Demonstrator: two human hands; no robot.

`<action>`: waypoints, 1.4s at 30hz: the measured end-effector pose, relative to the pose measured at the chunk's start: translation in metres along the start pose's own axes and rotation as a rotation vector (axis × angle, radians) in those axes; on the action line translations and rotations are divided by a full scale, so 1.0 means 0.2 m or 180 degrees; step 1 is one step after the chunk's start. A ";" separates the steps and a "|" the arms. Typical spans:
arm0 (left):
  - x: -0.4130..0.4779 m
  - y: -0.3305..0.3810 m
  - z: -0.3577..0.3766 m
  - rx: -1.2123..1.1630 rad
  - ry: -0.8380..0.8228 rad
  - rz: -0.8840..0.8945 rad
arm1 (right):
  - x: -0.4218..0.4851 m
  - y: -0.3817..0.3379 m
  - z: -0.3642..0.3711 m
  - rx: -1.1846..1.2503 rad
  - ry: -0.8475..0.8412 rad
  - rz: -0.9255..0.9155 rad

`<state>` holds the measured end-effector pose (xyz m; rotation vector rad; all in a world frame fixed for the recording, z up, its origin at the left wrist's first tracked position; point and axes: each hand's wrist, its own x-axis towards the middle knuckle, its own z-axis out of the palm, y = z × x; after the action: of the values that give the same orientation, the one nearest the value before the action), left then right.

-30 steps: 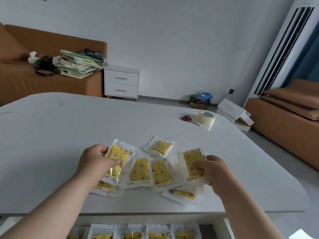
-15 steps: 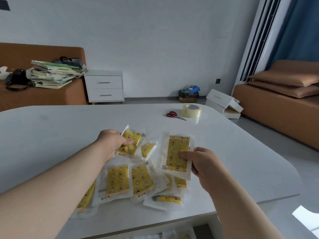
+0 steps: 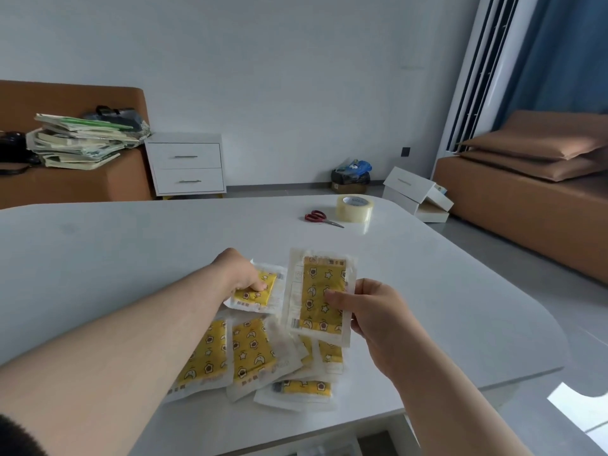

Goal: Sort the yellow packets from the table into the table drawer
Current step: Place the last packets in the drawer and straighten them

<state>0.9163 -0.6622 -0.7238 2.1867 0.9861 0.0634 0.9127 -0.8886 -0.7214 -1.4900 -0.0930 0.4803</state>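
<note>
Yellow packets (image 3: pixel 253 350) mostly lie piled on the table (image 3: pixel 98 258). The right hand (image 3: pixel 371 311) pinches one lifted, the left hand (image 3: pixel 238 269) grips another. The drawer (image 3: pixel 329 451) hardly shows; much seems left.

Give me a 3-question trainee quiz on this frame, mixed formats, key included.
1. True or false: the right hand pinches the raised packet.
2. What sits beside the red scissors on the table? A tape roll; B cup; C phone.
3. Which hand grips the far packet?
Key: 1 true; 2 A; 3 left hand.
</note>
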 end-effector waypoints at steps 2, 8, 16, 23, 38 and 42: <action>0.00 -0.02 -0.01 -0.0538 -0.0151 -0.0159 | -0.01 0.00 0.00 0.0005 -0.0006 -0.0001; 0.04 -0.10 -0.12 -0.1786 -0.0470 -0.0166 | 0.00 -0.01 0.00 0.0026 0.0026 -0.0017; -0.22 -0.27 -0.43 -0.2996 -0.0091 0.0258 | -0.02 -0.02 0.14 -0.0451 0.0071 0.0087; -0.54 -0.55 -0.48 -0.3383 0.0058 0.0166 | -0.04 0.13 0.37 -0.2422 0.0250 -0.0175; -0.51 -0.58 -0.51 -0.3517 0.0199 0.0149 | -0.12 0.07 0.52 -0.3865 0.0150 -0.0034; -0.50 -0.59 -0.50 -0.3546 0.0198 0.0115 | -0.11 0.08 0.50 -0.3453 0.0220 -0.0072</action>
<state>0.7394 -0.6173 -0.7004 1.1705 0.6743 0.5575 0.8536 -0.8042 -0.7216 -2.5588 -0.3553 0.3617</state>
